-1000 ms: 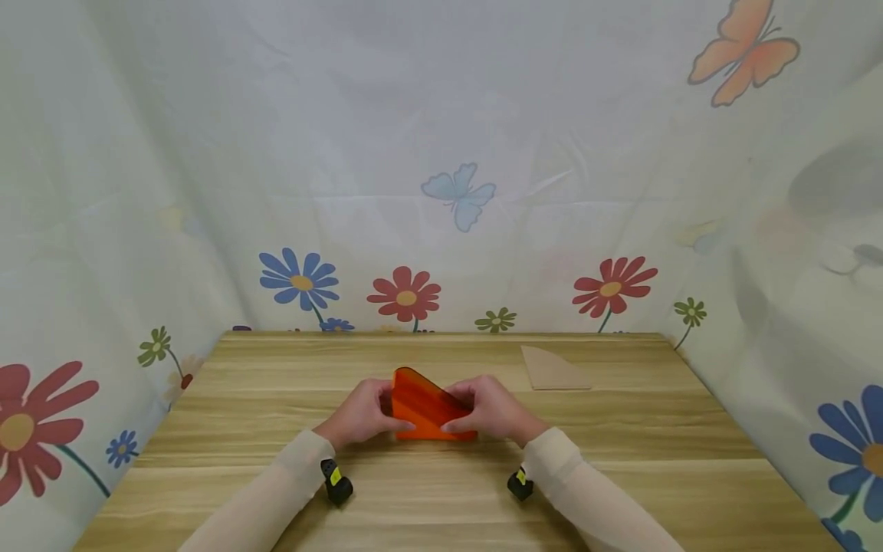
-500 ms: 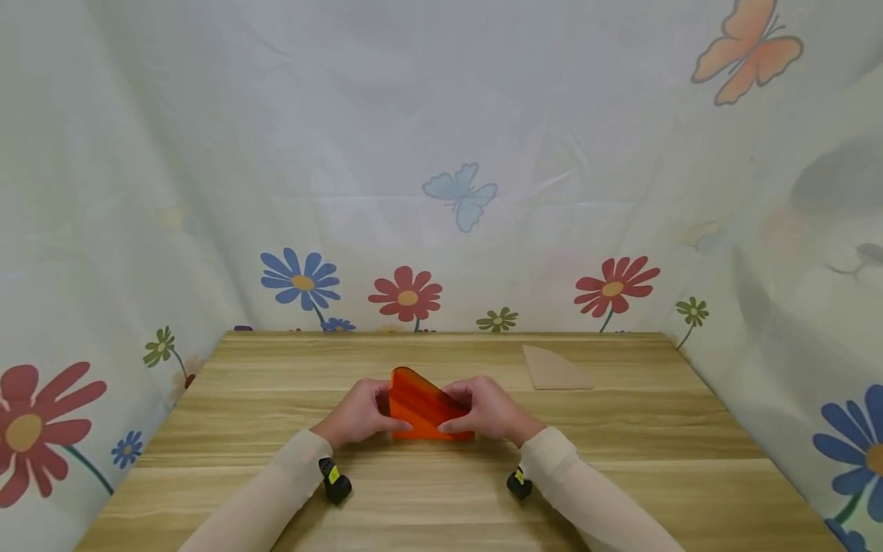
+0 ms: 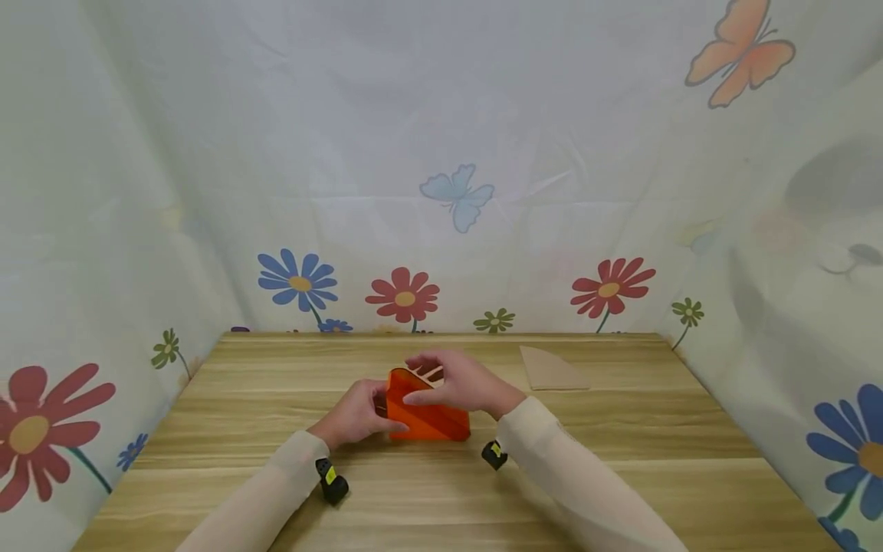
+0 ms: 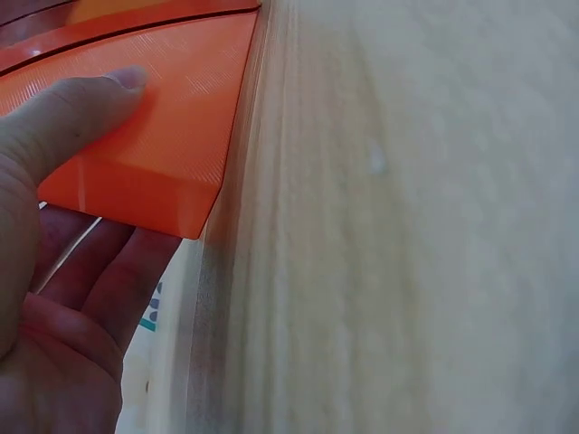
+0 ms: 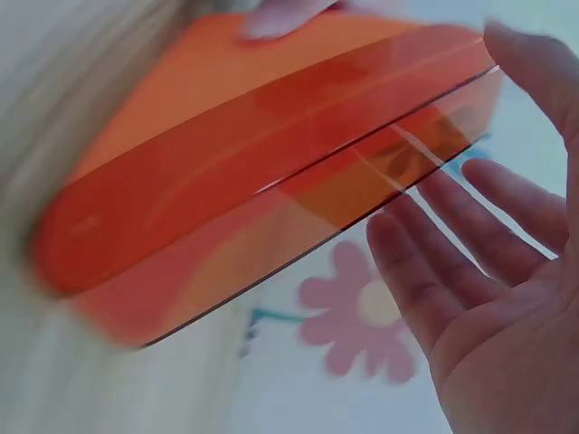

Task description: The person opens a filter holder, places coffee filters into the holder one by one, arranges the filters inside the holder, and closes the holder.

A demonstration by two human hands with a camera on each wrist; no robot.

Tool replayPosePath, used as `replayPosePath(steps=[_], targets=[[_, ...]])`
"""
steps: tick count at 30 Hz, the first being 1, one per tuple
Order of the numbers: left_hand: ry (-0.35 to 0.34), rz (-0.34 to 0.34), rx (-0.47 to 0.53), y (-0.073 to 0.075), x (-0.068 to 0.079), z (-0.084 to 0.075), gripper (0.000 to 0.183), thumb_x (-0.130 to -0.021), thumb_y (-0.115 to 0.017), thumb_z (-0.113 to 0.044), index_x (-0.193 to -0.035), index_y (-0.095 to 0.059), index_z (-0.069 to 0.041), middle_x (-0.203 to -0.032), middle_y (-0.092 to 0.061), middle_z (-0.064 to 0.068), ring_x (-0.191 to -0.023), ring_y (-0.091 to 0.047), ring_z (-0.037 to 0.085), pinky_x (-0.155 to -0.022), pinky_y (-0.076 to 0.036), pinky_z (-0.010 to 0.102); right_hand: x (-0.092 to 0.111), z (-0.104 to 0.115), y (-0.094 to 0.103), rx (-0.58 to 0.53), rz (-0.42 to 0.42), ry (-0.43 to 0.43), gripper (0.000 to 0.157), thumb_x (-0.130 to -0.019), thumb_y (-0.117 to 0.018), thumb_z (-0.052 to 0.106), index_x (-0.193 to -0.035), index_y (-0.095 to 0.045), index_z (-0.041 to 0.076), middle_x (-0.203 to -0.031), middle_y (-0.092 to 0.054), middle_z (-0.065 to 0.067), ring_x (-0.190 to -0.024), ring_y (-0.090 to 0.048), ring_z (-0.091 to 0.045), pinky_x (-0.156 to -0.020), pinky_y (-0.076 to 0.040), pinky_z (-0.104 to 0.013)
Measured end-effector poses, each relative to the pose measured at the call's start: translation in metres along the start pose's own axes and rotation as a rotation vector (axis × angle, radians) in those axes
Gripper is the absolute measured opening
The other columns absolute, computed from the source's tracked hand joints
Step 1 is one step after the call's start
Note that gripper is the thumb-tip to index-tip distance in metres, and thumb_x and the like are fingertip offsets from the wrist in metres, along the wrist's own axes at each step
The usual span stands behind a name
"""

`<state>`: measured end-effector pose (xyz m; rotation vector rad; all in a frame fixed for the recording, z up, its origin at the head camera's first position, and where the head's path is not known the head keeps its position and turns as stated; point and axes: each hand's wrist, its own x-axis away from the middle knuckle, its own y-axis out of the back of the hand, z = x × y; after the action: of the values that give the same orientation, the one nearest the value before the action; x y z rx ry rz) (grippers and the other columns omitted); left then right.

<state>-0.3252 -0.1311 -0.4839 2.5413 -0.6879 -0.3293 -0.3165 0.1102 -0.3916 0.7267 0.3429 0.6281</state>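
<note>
An orange, partly see-through wedge-shaped plastic holder [image 3: 431, 423] stands upright on the wooden table, its slanted edge falling to the right. My left hand [image 3: 353, 414] grips its left end; in the left wrist view the thumb lies on the orange front face [image 4: 176, 136] and the fingers are behind. At the upper right edge is my right hand [image 3: 465, 381], thumb in front and fingers spread behind. The right wrist view has the thumb at the rim of the clear orange side [image 5: 271, 154], and the fingers loosely extended beyond it. Whether they touch it is unclear.
A flat, tan, fan-shaped card [image 3: 552, 369] lies at the back right of the table [image 3: 621, 452]. Behind it hangs a pale curtain [image 3: 345, 153] printed with flowers and butterflies. A black wrist camera [image 3: 333, 483] sits under the left sleeve.
My right hand has left the holder's lower right part and moved up and left to its upper edge, its fingers spreading. My left hand keeps its grip, and the holder stays nearly in place.
</note>
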Motion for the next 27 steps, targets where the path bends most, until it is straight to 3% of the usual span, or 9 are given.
replayPosePath(steps=[7,12,14,18,27], targets=[[-0.004,0.007,-0.025,0.002,0.000,-0.001,0.039,-0.082,-0.088,-0.030,-0.117,-0.073,-0.022,-0.098,-0.077,-0.004,-0.076,-0.064,0.017,-0.072,-0.059,0.029,-0.018,0.033,0.000,0.199,0.015,0.040,0.046,-0.088,-0.082,0.039,-0.127,-0.071,0.017,-0.110,-0.074,0.006,-0.096,-0.067,-0.010,-0.085,-0.058,-0.021],[0.002,0.014,-0.034,0.003,0.000,0.000,0.037,-0.082,-0.088,-0.030,-0.115,-0.073,-0.021,-0.094,-0.075,-0.003,-0.073,-0.062,0.018,-0.067,-0.058,0.029,-0.026,0.037,-0.003,0.274,0.030,0.050,0.025,-0.087,-0.083,0.035,-0.104,-0.075,0.018,-0.083,-0.069,0.010,-0.076,-0.061,-0.010,-0.072,-0.055,-0.018],[0.007,0.017,-0.030,0.003,0.000,0.000,0.038,-0.082,-0.088,-0.029,-0.115,-0.073,-0.021,-0.095,-0.075,-0.003,-0.074,-0.062,0.018,-0.067,-0.058,0.030,-0.027,0.036,-0.003,0.271,0.032,0.044,0.022,-0.087,-0.083,0.035,-0.100,-0.074,0.020,-0.080,-0.067,0.010,-0.074,-0.059,-0.010,-0.069,-0.055,-0.019],[0.015,0.016,-0.023,0.003,0.000,-0.002,0.038,-0.082,-0.088,-0.027,-0.117,-0.073,-0.021,-0.099,-0.075,-0.003,-0.078,-0.062,0.018,-0.071,-0.058,0.029,-0.026,0.035,-0.002,0.228,0.029,0.015,0.026,-0.087,-0.084,0.035,-0.106,-0.076,0.019,-0.084,-0.069,0.012,-0.077,-0.061,-0.010,-0.071,-0.055,-0.019],[-0.001,0.025,0.011,0.002,0.000,0.000,0.046,-0.081,-0.088,-0.034,-0.122,-0.071,-0.026,-0.113,-0.076,-0.007,-0.098,-0.071,0.015,-0.091,-0.058,0.026,-0.013,0.025,0.012,0.074,-0.024,0.013,0.033,-0.086,-0.084,0.033,-0.114,-0.077,0.018,-0.093,-0.072,0.010,-0.084,-0.064,-0.014,-0.078,-0.058,-0.023]])
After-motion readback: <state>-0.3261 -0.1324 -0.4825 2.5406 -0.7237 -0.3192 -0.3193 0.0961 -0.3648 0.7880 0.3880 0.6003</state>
